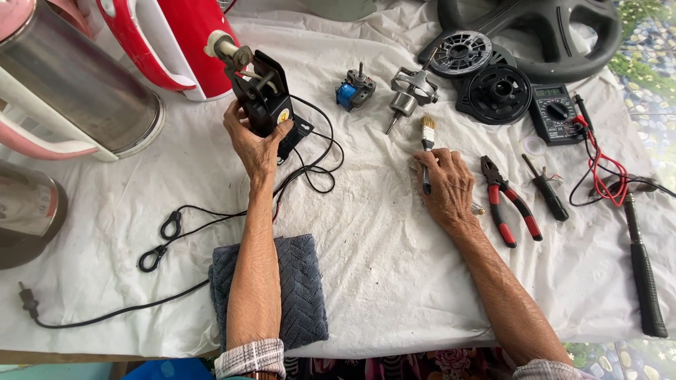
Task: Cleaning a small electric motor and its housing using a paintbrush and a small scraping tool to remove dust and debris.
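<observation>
My left hand (248, 141) grips the black fan motor (262, 91), holding it upright on the cloth-covered counter (380, 267). My right hand (445, 184) lies closed over a small paintbrush (427, 141), just beside the red-handled pliers (508, 200).

Your left hand (252, 144) holds the motor unit (264, 95) left of the small motor (355, 90); your right hand (447, 186) lies on the brush (427, 151), pliers (508, 199) just right, towel (299, 288) nearest you.

Both bare arms reach up from the bottom of the frame. The left hand (252, 137) is raised, fingers curled tight. The right hand (445, 184) lies flat, palm down, fingers bent.
</observation>
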